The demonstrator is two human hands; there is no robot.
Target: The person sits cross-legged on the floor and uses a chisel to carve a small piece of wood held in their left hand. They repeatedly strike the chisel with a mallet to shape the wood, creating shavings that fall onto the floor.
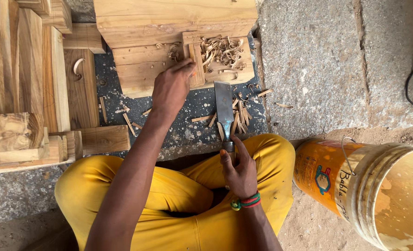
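Chisel [224, 104], wide flat steel blade, wood-chip littered

We see one container: a plastic bucket [378, 190] lying on its side on the sandy ground at lower right, just beside the yellow-trousered knee. Its wall is orange-yellow and carries a printed label [324, 179] with a blue and red emblem and dark handwriting. The rim is pale, the inside dusty tan.

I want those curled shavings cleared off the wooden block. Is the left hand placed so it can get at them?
Probably yes. The left hand already rests on the wooden block, with the shavings just beside its fingertips and nothing between.
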